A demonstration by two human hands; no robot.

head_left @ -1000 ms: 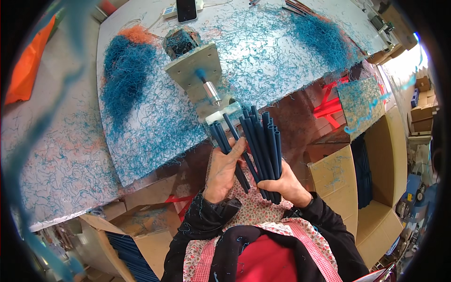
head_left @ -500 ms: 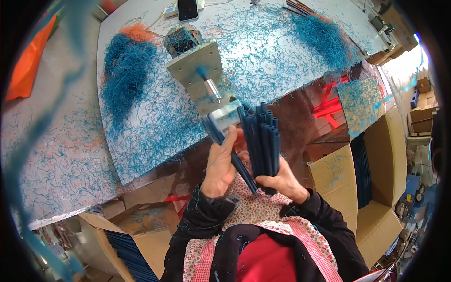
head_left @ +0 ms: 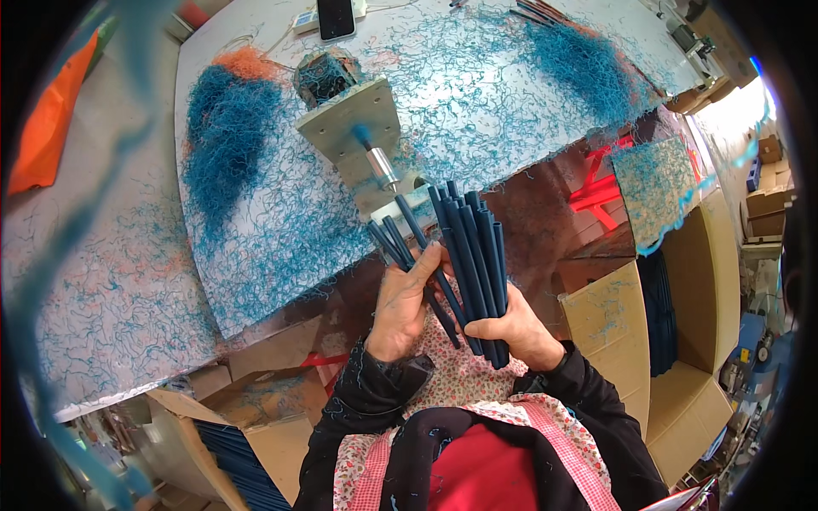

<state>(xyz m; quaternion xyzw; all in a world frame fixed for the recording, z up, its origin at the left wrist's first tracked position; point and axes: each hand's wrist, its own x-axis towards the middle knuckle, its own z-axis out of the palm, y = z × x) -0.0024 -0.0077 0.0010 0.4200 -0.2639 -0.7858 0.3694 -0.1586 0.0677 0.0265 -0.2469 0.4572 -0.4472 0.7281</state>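
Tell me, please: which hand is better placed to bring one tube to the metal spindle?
Probably the left hand: it holds only a few tubes, one with its upper end appearing close to the metal spindle. The right hand, farther off, holds a thicker bundle.

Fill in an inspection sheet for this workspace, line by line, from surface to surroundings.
Surface: white worktop, strewn with fine blue shavings.
Work items: smaller group of dark-blue tubes, larger bundle, metal fixture on the worktop.
Clutter: blue-and-orange shaving piles at left and far right; phone at the far edge.
Hands: left hand has its fingers on the smaller group; right hand grips the larger bundle near its lower end.
Cables: thin pale cord beside the phone.
Surroundings: open cardboard box at right, dark-blue lengths inside.
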